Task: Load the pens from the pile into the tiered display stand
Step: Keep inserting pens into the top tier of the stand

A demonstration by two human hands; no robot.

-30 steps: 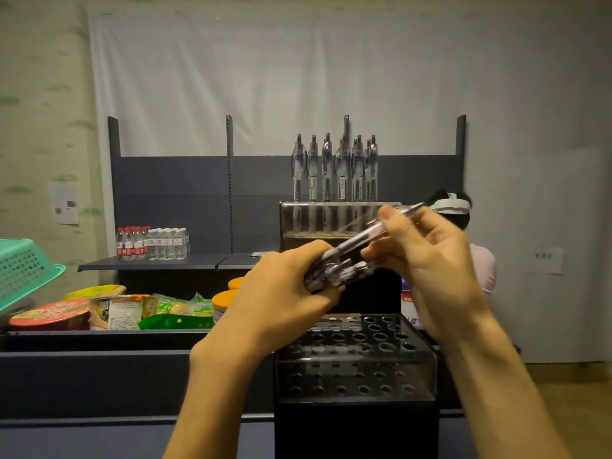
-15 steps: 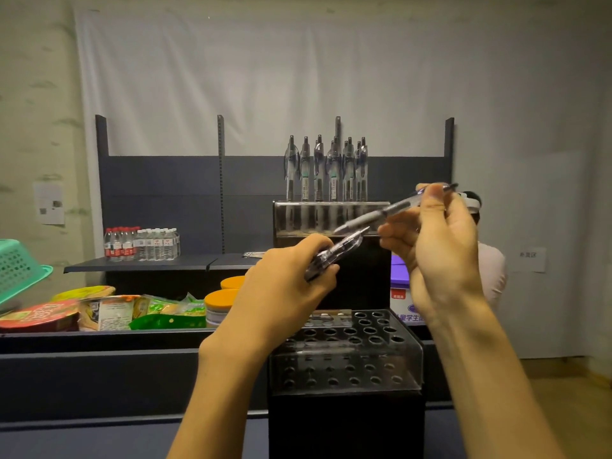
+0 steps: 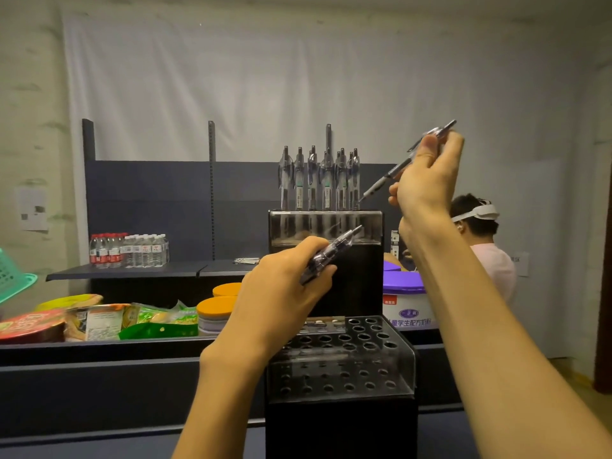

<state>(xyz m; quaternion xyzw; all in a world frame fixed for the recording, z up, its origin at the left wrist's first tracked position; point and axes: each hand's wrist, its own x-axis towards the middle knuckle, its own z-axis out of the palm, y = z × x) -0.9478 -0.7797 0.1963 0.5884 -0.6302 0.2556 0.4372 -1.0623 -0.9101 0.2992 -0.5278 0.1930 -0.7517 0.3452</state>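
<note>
My right hand [image 3: 427, 180] pinches one pen [image 3: 390, 175], tip angled down beside the top-tier pens [image 3: 319, 180]. Left hand [image 3: 281, 293] grips a small bundle [image 3: 328, 255] above the stand [image 3: 341, 359].

The left hand [image 3: 281, 293] covers most of the bundle of pens [image 3: 331, 251] it grips, so their count cannot be told. At nine o'clock the green basket [image 3: 13, 279] is cut off by the frame edge. The right hand's fingers [image 3: 430, 150] hide the middle of the single pen [image 3: 390, 173]. Labels on the water bottles [image 3: 129, 250] are too small to read. The display stand [image 3: 341, 369] hides its own base below the frame.
</note>
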